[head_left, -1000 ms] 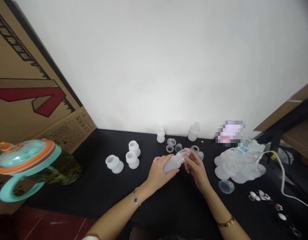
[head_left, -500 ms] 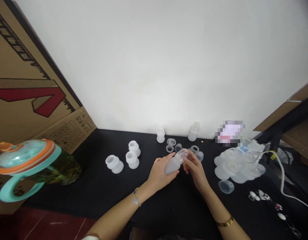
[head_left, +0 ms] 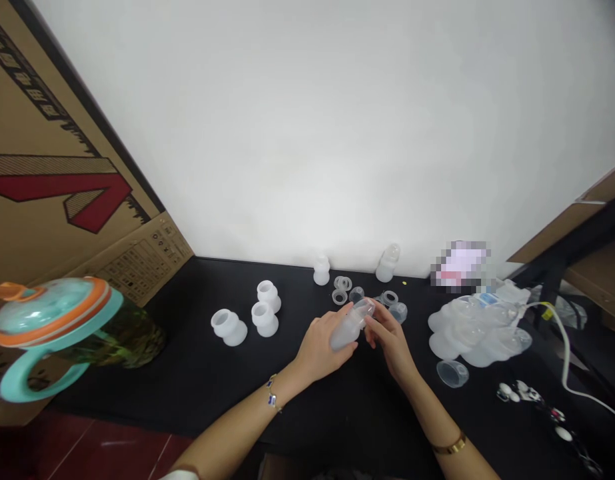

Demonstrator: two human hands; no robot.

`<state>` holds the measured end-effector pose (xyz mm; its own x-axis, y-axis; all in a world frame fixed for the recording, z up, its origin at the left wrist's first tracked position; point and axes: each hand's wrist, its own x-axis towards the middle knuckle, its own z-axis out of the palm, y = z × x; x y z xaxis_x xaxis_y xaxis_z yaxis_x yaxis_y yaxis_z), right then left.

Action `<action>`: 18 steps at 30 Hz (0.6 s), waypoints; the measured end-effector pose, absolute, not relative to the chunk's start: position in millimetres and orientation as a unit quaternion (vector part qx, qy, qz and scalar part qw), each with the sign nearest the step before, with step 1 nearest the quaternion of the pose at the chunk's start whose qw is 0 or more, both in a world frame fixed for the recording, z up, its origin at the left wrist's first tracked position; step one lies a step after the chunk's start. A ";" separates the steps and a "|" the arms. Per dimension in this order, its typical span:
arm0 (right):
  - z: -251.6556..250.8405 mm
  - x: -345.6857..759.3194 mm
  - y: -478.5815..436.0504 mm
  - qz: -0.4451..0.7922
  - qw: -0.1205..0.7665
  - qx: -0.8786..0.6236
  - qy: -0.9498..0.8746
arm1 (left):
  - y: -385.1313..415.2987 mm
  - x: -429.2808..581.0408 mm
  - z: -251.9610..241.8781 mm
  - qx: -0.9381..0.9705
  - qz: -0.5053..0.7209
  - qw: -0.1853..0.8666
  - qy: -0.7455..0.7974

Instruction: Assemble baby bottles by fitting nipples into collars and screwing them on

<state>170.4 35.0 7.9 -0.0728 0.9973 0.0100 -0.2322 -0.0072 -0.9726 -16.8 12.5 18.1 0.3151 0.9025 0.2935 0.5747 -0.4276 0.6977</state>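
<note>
My left hand (head_left: 321, 341) is wrapped round a translucent white baby bottle (head_left: 343, 333), tilted with its top up and to the right. On that end sits a clear dome cap (head_left: 362, 308), which the fingers of my right hand (head_left: 390, 335) pinch from the right side. Just behind the hands lie several clear rings (head_left: 339, 297) and a small clear dome cap (head_left: 356, 295). Beyond them stand a small white bottle (head_left: 322, 271) and a capped baby bottle (head_left: 388, 263). Three uncapped white bottles (head_left: 264, 319) are to the left.
A turquoise and orange jug (head_left: 57, 320) stands far left beside a cardboard box (head_left: 52, 167). On the right are several grouped capped bottles (head_left: 457, 330), a loose clear cap (head_left: 452, 374), a white cable (head_left: 566, 353) and a beaded string (head_left: 530, 393). A white wall (head_left: 307, 133) rises behind the black table (head_left: 197, 387).
Almost nothing differs. Both hands keep their hold on the bottle and its cap, and the bottle has shifted very slightly.
</note>
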 end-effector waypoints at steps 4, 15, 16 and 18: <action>7.0 171.2 35.1 0.573 0.534 -0.414 -0.464 | 13.2 -17.1 17.6 0.771 0.339 0.242 0.480; 14.0 160.4 29.5 0.619 0.473 -0.405 -0.478 | 13.5 -16.8 19.3 0.759 0.363 0.240 0.484; 13.4 160.1 29.1 0.623 0.469 -0.406 -0.476 | 13.5 -16.9 19.6 0.759 0.365 0.237 0.484; 11.3 160.6 28.8 0.632 0.465 -0.409 -0.467 | 13.5 -17.1 20.2 0.762 0.365 0.233 0.482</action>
